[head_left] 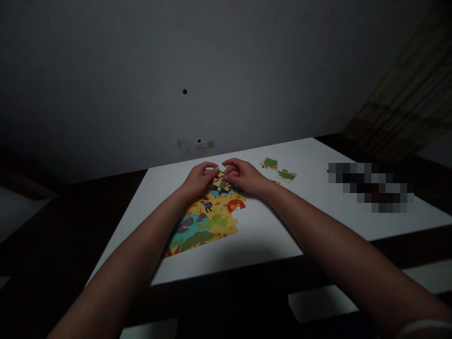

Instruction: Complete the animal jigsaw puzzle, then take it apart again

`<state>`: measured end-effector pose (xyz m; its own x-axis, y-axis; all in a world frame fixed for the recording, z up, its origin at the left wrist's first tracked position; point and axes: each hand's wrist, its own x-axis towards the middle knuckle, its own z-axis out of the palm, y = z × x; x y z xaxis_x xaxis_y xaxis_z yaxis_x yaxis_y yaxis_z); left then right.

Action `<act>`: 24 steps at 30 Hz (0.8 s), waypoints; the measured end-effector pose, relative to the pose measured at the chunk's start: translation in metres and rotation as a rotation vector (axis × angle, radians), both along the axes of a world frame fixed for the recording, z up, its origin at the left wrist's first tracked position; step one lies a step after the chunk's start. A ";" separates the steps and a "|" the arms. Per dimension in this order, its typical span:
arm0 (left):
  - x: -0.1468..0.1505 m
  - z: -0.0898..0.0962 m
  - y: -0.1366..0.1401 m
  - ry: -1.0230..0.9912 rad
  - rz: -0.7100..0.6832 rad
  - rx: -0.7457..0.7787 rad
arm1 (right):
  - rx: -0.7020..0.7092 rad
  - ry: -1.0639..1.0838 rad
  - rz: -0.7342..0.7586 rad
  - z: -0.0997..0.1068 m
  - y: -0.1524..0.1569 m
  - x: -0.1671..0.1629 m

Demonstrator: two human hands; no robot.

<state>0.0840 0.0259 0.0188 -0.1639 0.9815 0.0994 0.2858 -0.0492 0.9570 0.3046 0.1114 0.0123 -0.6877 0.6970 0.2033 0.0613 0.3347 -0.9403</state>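
Your left hand (200,179) and right hand (247,177) pinch a puzzle piece (221,183) at the far part of the joined puzzle (212,223); two loose pieces (286,175) lie to that puzzle's right.

The bare left forearm (141,245) slants in from eight o'clock, the right forearm (318,221) from four. At the centre, the left hand (198,181) and right hand (247,177) face each other, close but apart, fingers (231,162) curled inward and thumbs nearly opposed.
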 end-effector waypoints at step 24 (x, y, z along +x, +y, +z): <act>-0.029 -0.022 -0.029 0.997 -0.248 0.083 | 0.026 -0.100 -0.270 -0.016 0.033 0.012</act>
